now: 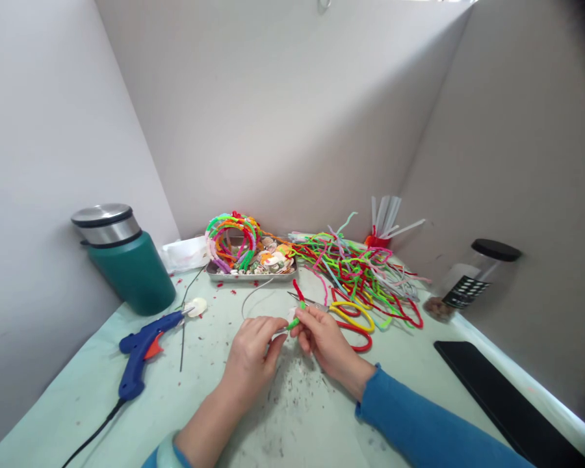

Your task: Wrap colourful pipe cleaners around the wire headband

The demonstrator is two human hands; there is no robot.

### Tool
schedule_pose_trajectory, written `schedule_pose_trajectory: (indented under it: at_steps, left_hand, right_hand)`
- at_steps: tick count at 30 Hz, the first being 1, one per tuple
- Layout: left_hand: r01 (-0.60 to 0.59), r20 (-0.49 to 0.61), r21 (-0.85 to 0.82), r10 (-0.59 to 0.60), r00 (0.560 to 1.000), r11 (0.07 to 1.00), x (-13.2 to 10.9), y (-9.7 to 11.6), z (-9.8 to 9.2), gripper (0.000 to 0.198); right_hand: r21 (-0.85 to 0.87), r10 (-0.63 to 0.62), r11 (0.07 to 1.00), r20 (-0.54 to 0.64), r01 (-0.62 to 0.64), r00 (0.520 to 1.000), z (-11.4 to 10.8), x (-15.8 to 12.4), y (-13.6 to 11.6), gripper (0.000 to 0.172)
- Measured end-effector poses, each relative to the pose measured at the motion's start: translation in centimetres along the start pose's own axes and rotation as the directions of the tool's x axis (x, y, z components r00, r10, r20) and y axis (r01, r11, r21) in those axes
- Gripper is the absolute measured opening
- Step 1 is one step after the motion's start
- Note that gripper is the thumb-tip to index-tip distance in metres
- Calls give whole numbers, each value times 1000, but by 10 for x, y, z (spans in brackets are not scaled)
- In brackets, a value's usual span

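My left hand [253, 351] is closed in a pinch at the middle of the table, with a thin pale wire [246, 301] curving up behind it. Close beside it, my right hand [324, 341] pinches a green pipe cleaner [294, 323] that sits around the wire between the fingertips of both hands. A red pipe cleaner end [298, 290] sticks up above the right fingers. Just behind that hand lie scissors with yellow handles [358, 314] and another red-handled pair [361, 339]. How the wire runs inside my grip is hidden by the fingers.
A metal tray [253, 277] holds pipe-cleaner rings and shells. Right of it spreads a tangled pile of pipe cleaners [355, 266]. A blue glue gun [143, 351] and a green flask [131, 273] stand left; a jar [468, 283] and a black slab [497, 390] are right.
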State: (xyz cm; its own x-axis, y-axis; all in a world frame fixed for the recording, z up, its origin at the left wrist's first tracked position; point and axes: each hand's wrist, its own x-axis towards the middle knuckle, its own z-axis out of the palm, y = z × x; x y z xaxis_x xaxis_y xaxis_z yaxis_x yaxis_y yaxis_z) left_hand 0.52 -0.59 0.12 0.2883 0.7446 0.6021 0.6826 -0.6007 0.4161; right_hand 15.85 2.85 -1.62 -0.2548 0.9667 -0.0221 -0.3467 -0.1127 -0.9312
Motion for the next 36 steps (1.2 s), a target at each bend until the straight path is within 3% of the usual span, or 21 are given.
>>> schedule_pose_trajectory:
  at_steps: [9,21,26,36]
  left_hand:
    - [-84,-47,65,87,995,994,0,-4,1,19]
    - [-119,-29,179,126,992,977,0,-2,0,24]
    - [-104,-8,223,108,994,969,1,0,-1,23]
    - [-9,-3,146,10,1000,989,1,0,1,15]
  right_hand:
    - [-3,8,1000,25,-8,1000,2,-2,-2,31]
    - [-18,12,1000,36,-11,999,3,-3,-5,31]
    - [-30,1,1000,47,1,999,3,-3,-2,30]
    - [-115,-39,992,36,43,999,2,-3,0,28]
